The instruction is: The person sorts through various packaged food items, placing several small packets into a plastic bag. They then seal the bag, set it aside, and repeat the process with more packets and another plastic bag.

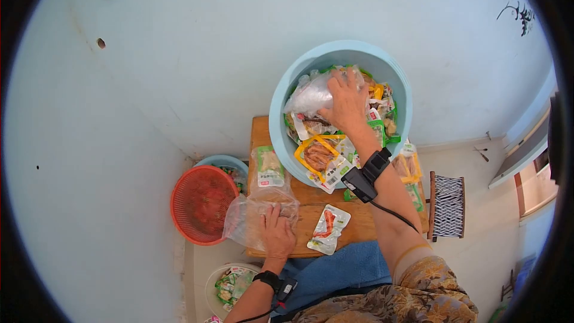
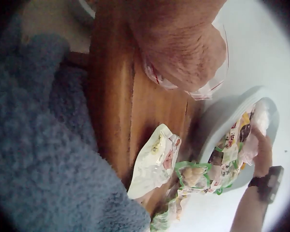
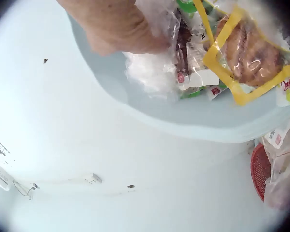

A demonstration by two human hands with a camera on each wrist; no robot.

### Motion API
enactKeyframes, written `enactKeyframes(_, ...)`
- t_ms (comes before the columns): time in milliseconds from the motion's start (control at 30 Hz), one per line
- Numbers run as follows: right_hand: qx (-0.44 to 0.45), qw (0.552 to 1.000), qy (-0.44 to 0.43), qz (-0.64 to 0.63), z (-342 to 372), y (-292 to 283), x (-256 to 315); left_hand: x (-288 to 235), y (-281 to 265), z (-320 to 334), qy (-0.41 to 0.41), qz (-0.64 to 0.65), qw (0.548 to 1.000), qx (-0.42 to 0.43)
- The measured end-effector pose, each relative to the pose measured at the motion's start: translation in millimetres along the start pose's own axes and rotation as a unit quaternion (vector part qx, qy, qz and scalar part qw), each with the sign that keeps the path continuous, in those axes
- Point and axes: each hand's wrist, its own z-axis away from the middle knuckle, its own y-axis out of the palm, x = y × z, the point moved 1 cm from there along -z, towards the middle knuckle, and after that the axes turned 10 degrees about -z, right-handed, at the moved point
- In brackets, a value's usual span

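My right hand [image 1: 347, 103] is inside the light blue basin [image 1: 280, 101], its thumb and fingers gripping a bundle of clear plastic bags [image 1: 312, 96]. In the right wrist view this whitish plastic [image 3: 150, 72] bunches beneath the fingers. My left hand [image 1: 278, 236] rests on an empty-looking clear plastic bag [image 1: 245, 218] at the table's left edge, fingers extended over it. A white packet with a red food picture [image 1: 329, 229] lies between the hands on the wooden table [image 1: 302, 202]. Yellow-edged packets of brown food [image 1: 318, 154] and many others fill the basin.
A green-and-white packet [image 1: 269, 166] lies beyond the left hand. Left of the table are a red basket [image 1: 180, 215] and a blue tub [image 1: 224, 160] behind it. A white bucket [image 1: 210, 287] of packets stands below. A woven stool [image 1: 448, 204] is at right.
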Motion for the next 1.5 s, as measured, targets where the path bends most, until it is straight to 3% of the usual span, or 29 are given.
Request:
enactKeyframes(100,0.057,0.998,0.027,-0.019,-0.4,3.7,-3.4,-1.0,-2.9,-1.1,0.0,0.008,1.0,0.017)
enactKeyframes(300,-0.011,0.996,-0.052,-0.069,27.7,8.7,-15.2,-0.7,0.8,0.5,-0.007,0.008,1.0,0.009)
enactKeyframes(367,-0.119,0.977,-0.1,-0.147,42.3,0.3,-14.0,2.7,3.7,1.6,0.003,0.005,1.0,0.001)
enactKeyframes(500,-0.187,0.96,-0.086,-0.187,70.9,-30.3,-7.0,2.6,2.8,2.2,0.001,0.015,1.0,-0.006)
enactKeyframes(567,-0.214,0.908,0.051,-0.357,83.7,-52.3,-2.0,2.9,4.7,2.8,0.001,0.017,1.0,-0.015)
enactKeyframes(600,-0.212,0.909,0.048,-0.357,87.4,-59.0,-3.3,3.2,4.8,3.1,-0.002,0.019,1.0,-0.016)
enactKeyframes(700,-0.257,0.801,0.154,-0.518,105.0,-80.4,-20.2,4.8,7.9,4.0,0.011,0.014,0.999,-0.028)
enactKeyframes(733,-0.256,0.804,0.152,-0.515,112.2,-84.3,-25.2,5.8,10.8,4.1,0.014,0.002,0.999,-0.032)
enactKeyframes(800,-0.237,0.668,0.212,-0.673,130.3,-90.1,-33.5,5.2,10.1,8.3,0.016,-0.007,0.999,-0.033)
enactKeyframes(833,-0.234,0.671,0.213,-0.671,140.8,-96.2,-34.0,2.9,4.9,8.7,0.032,-0.008,0.998,-0.048)
enactKeyframes(900,-0.187,0.588,0.262,-0.742,160.8,-104.7,-35.6,-4.6,-2.5,8.4,0.039,-0.007,0.997,-0.062)
enactKeyframes(967,-0.155,0.582,0.283,-0.746,183.9,-102.9,-48.5,-12.3,-10.7,13.4,0.062,-0.026,0.993,-0.095)
enactKeyframes(1133,-0.071,0.558,0.332,-0.757,232.3,-119.2,-31.8,-34.2,-30.5,28.0,0.025,0.013,0.99,-0.136)
enactKeyframes(1233,-0.009,0.514,0.385,-0.767,258.1,-126.7,-9.5,-56.1,-57.7,36.9,0.011,0.063,0.989,-0.135)
enactKeyframes(1300,0.027,0.37,0.44,-0.818,278.1,-117.4,-8.2,-71.8,-70.0,45.2,0.008,0.074,0.989,-0.126)
enactKeyframes(1333,0.032,0.369,0.443,-0.816,278.4,-128.6,8.8,-79.8,-72.8,50.3,0.022,0.089,0.991,-0.102)
enactKeyframes(1400,0.049,0.307,0.522,-0.794,280.9,-150.1,43.0,-89.4,-74.7,59.7,0.027,0.103,0.991,-0.077)
enactKeyframes(1467,0.094,0.32,0.518,-0.787,297.3,-112.6,27.8,-95.9,-72.6,65.0,0.089,0.149,0.984,0.025)
enactKeyframes(1500,0.133,0.333,0.512,-0.781,301.4,-103.8,28.0,-98.7,-70.0,68.7,0.08,0.15,0.985,0.029)
